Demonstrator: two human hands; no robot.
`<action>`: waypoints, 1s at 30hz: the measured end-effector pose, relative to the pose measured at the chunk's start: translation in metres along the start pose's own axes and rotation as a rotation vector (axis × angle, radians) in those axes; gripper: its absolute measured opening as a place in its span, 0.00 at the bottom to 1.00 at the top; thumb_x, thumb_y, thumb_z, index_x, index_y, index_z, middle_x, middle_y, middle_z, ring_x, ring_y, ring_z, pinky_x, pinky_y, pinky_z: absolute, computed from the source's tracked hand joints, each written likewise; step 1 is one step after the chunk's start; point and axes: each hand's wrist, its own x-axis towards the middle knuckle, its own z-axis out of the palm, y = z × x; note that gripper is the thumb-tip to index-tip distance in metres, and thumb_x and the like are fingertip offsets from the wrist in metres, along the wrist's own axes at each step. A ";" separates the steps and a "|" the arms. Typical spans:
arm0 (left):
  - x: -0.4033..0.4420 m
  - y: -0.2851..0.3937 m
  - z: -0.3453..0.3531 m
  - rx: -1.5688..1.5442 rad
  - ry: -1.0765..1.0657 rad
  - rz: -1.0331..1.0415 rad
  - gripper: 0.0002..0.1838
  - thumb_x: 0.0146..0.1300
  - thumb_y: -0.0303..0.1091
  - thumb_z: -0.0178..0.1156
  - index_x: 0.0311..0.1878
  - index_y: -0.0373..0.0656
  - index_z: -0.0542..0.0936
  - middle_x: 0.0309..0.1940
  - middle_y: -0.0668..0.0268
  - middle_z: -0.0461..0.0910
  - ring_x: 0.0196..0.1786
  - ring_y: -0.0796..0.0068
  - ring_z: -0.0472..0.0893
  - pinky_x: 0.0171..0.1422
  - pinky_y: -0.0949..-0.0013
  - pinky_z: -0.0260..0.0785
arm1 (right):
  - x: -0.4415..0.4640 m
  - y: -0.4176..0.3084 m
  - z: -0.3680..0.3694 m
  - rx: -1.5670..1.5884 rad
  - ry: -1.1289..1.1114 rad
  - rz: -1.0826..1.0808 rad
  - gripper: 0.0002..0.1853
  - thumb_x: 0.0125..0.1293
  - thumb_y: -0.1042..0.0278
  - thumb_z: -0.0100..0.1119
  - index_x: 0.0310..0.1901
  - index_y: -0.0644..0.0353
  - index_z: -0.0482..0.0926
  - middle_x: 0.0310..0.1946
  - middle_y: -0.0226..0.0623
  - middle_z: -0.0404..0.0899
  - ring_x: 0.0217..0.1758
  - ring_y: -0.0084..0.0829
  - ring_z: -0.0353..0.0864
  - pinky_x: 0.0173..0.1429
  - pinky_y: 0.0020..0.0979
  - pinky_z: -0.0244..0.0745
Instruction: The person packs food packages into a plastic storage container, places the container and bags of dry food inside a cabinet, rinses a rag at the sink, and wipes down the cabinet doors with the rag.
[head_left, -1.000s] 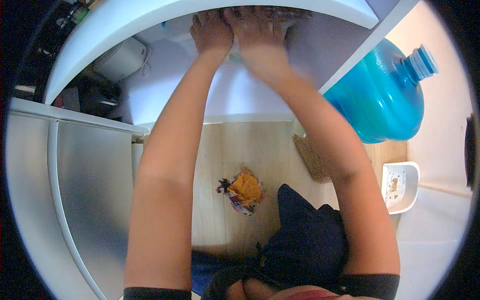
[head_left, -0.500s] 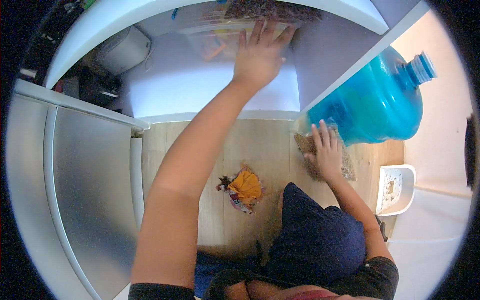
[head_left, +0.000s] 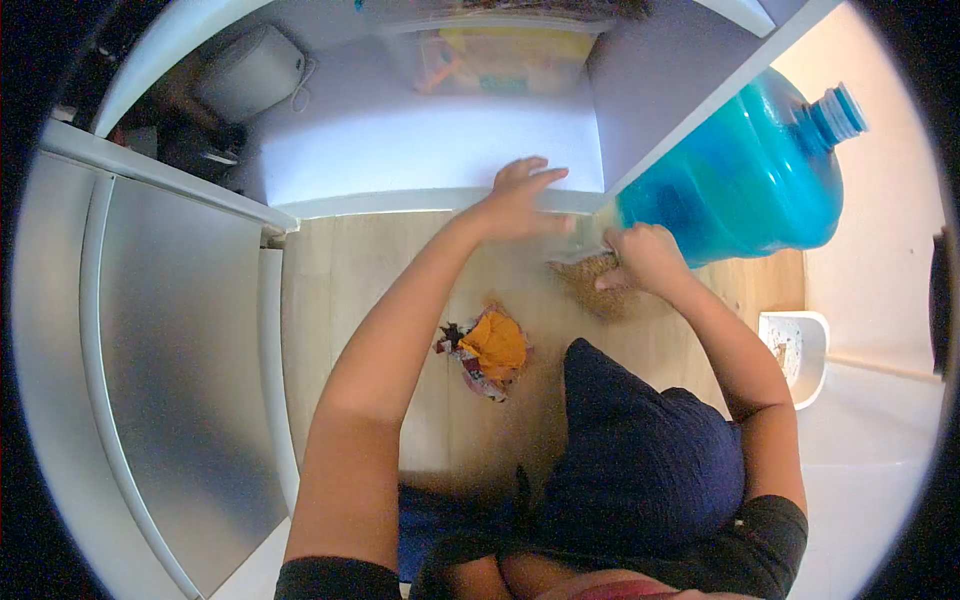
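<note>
Bag (head_left: 597,290), step: handling of this bag of brown, grainy contents seems to be under way, with one hand holding and the other close by.
Bag, next move: it seems to call for a steady right-hand grip and, if both hands are to share the hold, the left closing on the clear end.
Bag, place: over the floor (head_left: 350,300), just off the front right corner of the shelf (head_left: 420,165), beside the blue jug (head_left: 760,180); I cannot tell whether it touches the floor.
Bag, pointing: its clear strip faces the shelf's front edge; blur and the hand hide too much to fix the long axis.
Right hand (head_left: 648,260): fingers closed round the bag's right side, thumb across the grainy part.
Left hand (head_left: 520,200): fingers open and spread near the shelf's front edge, nothing seen in them; contact with the bag cannot be told.
Orange cloth (head_left: 495,345): crumpled on the floor, apart from both hands.
</note>
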 end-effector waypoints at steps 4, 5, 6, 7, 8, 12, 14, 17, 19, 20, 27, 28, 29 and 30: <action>-0.040 -0.004 0.017 -0.654 0.042 -0.083 0.53 0.44 0.56 0.69 0.71 0.55 0.51 0.68 0.58 0.51 0.70 0.54 0.52 0.71 0.55 0.46 | 0.018 -0.018 -0.046 0.259 0.094 -0.061 0.29 0.39 0.43 0.70 0.35 0.60 0.75 0.26 0.47 0.78 0.34 0.46 0.79 0.37 0.43 0.72; -0.049 -0.004 0.015 -1.130 0.138 -0.146 0.55 0.43 0.53 0.70 0.71 0.55 0.48 0.69 0.60 0.50 0.70 0.56 0.52 0.71 0.55 0.46 | 0.025 -0.021 -0.053 0.326 0.149 -0.092 0.29 0.40 0.43 0.70 0.37 0.60 0.75 0.27 0.49 0.78 0.35 0.47 0.79 0.37 0.42 0.72; -0.057 -0.006 0.012 -1.128 0.141 -0.152 0.55 0.43 0.53 0.70 0.71 0.55 0.48 0.69 0.60 0.50 0.70 0.56 0.52 0.71 0.55 0.46 | 0.030 -0.027 -0.062 0.330 0.148 -0.096 0.29 0.40 0.43 0.70 0.37 0.60 0.75 0.27 0.49 0.78 0.35 0.47 0.79 0.37 0.42 0.72; -0.066 -0.008 0.008 -1.346 0.251 -0.111 0.59 0.39 0.51 0.74 0.71 0.51 0.47 0.68 0.59 0.52 0.69 0.58 0.53 0.71 0.57 0.48 | 0.035 -0.032 -0.073 0.406 0.174 -0.137 0.28 0.42 0.45 0.70 0.38 0.60 0.76 0.27 0.48 0.79 0.35 0.44 0.80 0.38 0.39 0.73; -0.072 -0.010 0.004 -1.559 0.367 -0.063 0.63 0.34 0.48 0.77 0.71 0.47 0.46 0.67 0.58 0.53 0.69 0.59 0.53 0.70 0.59 0.49 | 0.042 -0.036 -0.082 0.482 0.202 -0.179 0.27 0.44 0.46 0.70 0.40 0.59 0.76 0.27 0.46 0.79 0.34 0.41 0.80 0.39 0.36 0.73; -0.082 -0.008 -0.014 -1.246 0.114 -0.221 0.58 0.34 0.51 0.76 0.67 0.42 0.54 0.63 0.60 0.62 0.65 0.62 0.61 0.68 0.62 0.55 | 0.074 -0.037 -0.111 0.762 0.199 -0.290 0.28 0.46 0.44 0.68 0.39 0.61 0.77 0.26 0.44 0.79 0.32 0.36 0.80 0.39 0.34 0.72; -0.081 -0.006 -0.024 -1.058 0.286 -0.262 0.48 0.41 0.48 0.74 0.63 0.39 0.61 0.55 0.61 0.71 0.59 0.65 0.69 0.62 0.64 0.62 | 0.088 -0.038 -0.119 1.363 0.104 -0.204 0.26 0.52 0.54 0.68 0.48 0.62 0.75 0.35 0.30 0.79 0.40 0.24 0.76 0.48 0.28 0.70; -0.077 -0.014 -0.007 -1.262 0.542 -0.265 0.39 0.49 0.45 0.70 0.60 0.37 0.65 0.52 0.60 0.74 0.54 0.64 0.74 0.59 0.63 0.66 | 0.108 -0.024 -0.122 1.520 0.228 -0.274 0.34 0.53 0.52 0.67 0.57 0.64 0.68 0.46 0.33 0.77 0.48 0.26 0.74 0.55 0.28 0.67; -0.078 -0.005 -0.008 -1.431 0.575 -0.329 0.36 0.52 0.44 0.68 0.60 0.36 0.65 0.51 0.59 0.74 0.53 0.64 0.75 0.57 0.62 0.67 | 0.088 -0.019 -0.116 1.495 0.347 -0.280 0.43 0.55 0.50 0.65 0.66 0.60 0.55 0.56 0.39 0.70 0.57 0.29 0.68 0.61 0.30 0.63; -0.079 -0.001 -0.011 -1.601 0.606 -0.399 0.34 0.55 0.43 0.65 0.60 0.36 0.65 0.51 0.58 0.74 0.52 0.63 0.76 0.56 0.62 0.69 | 0.073 -0.015 -0.105 1.500 0.224 -0.137 0.47 0.54 0.49 0.65 0.68 0.61 0.48 0.59 0.42 0.66 0.60 0.33 0.66 0.64 0.32 0.60; -0.083 0.020 -0.073 -1.575 0.551 -0.472 0.35 0.61 0.54 0.55 0.63 0.38 0.62 0.58 0.57 0.70 0.58 0.62 0.72 0.63 0.58 0.63 | 0.049 -0.069 -0.049 1.877 0.119 -0.114 0.52 0.50 0.58 0.70 0.69 0.60 0.43 0.61 0.45 0.62 0.64 0.38 0.62 0.68 0.37 0.55; -0.096 0.020 -0.081 -1.444 0.561 -0.360 0.37 0.59 0.49 0.59 0.64 0.36 0.60 0.58 0.56 0.68 0.59 0.61 0.70 0.64 0.60 0.62 | 0.047 -0.070 -0.059 1.942 0.113 -0.128 0.50 0.50 0.60 0.71 0.68 0.61 0.45 0.60 0.44 0.62 0.64 0.37 0.62 0.68 0.36 0.56; -0.107 0.023 -0.084 -1.314 0.569 -0.252 0.39 0.56 0.43 0.63 0.65 0.33 0.58 0.59 0.55 0.66 0.59 0.61 0.69 0.65 0.61 0.60 | 0.046 -0.072 -0.066 2.006 0.103 -0.140 0.49 0.50 0.63 0.71 0.67 0.62 0.47 0.60 0.43 0.62 0.64 0.36 0.62 0.67 0.36 0.56; -0.113 0.032 -0.086 -1.312 0.576 -0.249 0.39 0.56 0.43 0.63 0.65 0.33 0.58 0.59 0.55 0.66 0.59 0.61 0.69 0.65 0.61 0.60 | 0.047 -0.074 -0.069 2.003 0.100 -0.147 0.49 0.50 0.63 0.71 0.67 0.62 0.47 0.60 0.43 0.62 0.64 0.36 0.62 0.67 0.36 0.56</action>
